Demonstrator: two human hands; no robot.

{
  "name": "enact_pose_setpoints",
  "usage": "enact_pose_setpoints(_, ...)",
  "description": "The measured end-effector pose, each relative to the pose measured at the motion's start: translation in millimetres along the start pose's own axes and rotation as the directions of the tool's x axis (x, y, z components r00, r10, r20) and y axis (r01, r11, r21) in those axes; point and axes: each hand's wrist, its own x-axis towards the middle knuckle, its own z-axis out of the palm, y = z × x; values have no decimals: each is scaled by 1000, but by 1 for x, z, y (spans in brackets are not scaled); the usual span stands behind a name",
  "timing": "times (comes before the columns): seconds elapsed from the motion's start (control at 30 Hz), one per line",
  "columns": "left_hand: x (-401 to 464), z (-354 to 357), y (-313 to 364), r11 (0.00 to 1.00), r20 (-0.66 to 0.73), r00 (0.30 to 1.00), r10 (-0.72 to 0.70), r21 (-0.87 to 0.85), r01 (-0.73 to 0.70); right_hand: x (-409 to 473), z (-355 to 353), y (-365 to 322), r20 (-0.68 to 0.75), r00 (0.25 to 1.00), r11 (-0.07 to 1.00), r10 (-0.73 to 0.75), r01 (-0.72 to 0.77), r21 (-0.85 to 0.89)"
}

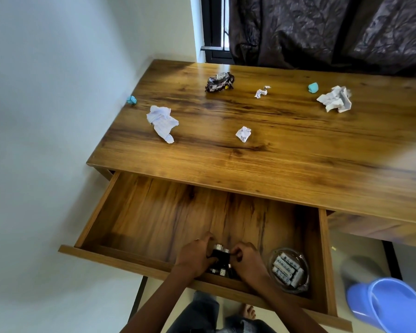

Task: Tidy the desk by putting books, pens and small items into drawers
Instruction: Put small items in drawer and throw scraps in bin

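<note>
Head view: both hands are down in the open drawer [139, 212], close to its front wall. The left hand [194, 257] and right hand [246, 259] face each other with a small black object [220, 255] directly between them; each grip is pressed onto one end of it. Its long axis seems to run left to right, from one hand to the other, though fingers cover the ends and blur hides what it is. More small dark pieces [217, 271] lie on the drawer floor just under it. Neither hand is nearer; the object is shared.

Just right of the right hand sits a clear glass bowl [273, 259] holding white batteries [287, 270], lying roughly parallel. On the table [286, 159], well apart from the hands, remain crumpled papers [162, 122] and a dark wrapper [219, 82].
</note>
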Motion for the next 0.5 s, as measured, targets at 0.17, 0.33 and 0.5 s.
enact_pose_setpoints(0.17, -13, -3, 3, 994, -343, 933, 105, 37, -98, -24, -21, -13, -45, 979, 970, -201, 193, -146)
enact_pose_setpoints(0.33, -40, 12, 4, 957, -431, 855, 287, 97, -273, -57, -36, -14, 103, 897, 844, -430, 439, -308)
enact_pose_setpoints(0.5, -50, 14, 7, 939, -480, 807, 344, 192, -286, -65, -34, -1, 206, 811, 635, -548, 563, -529)
